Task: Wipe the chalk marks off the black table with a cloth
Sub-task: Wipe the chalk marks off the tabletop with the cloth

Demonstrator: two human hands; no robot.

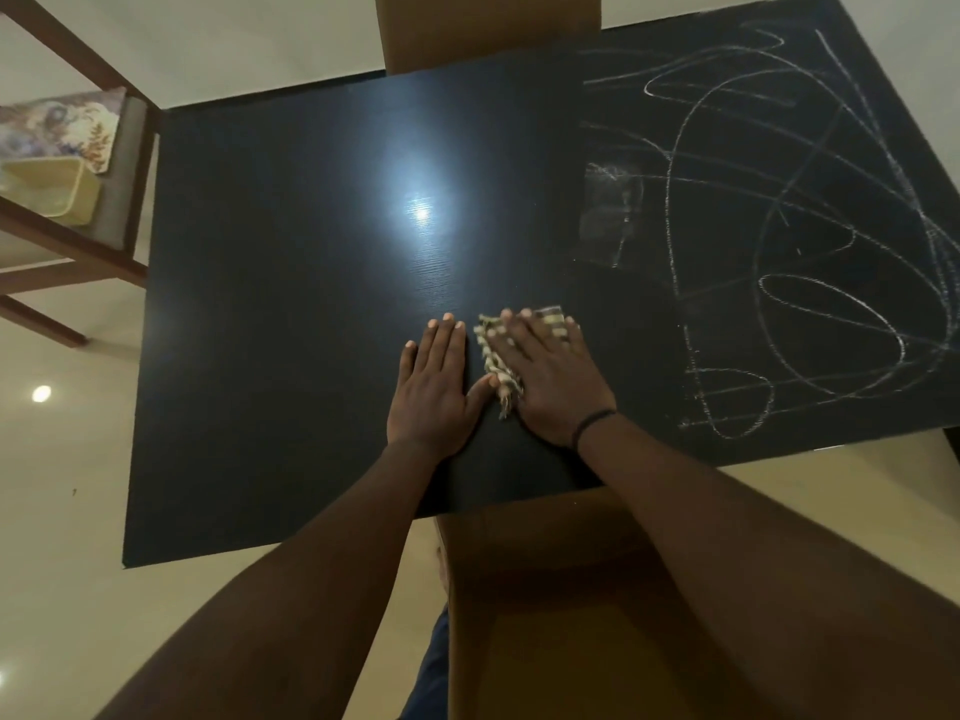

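Fingers of the right hand (550, 379) lie straight and spread, pressing flat on the cloth (500, 363), a small checked rag with a fringed edge that shows at the hand's left side and past the fingertips; fingers of the left hand (434, 392) are likewise straight and flat on the bare black table (291, 304), just beside the cloth, with the thumb reaching toward its fringe. Neither hand curls round anything. Both sit near the table's near edge, roughly at its middle. As for progress, the left and central stretch of the table looks dark and free of marks, with only a lamp's glare on it, so that part seems done or was never marked. What remains is the whole right portion, where the chalk marks (779, 226) run in big looping scribbles from the far edge to the near one, well apart from the cloth at present. A pale smudged patch (610, 215) sits at the scribbles' left border, which I take to be half-wiped chalk needing another pass. By my reckoning most of the work is still ahead: the cloth must travel rightward and cover that entire scrawled area
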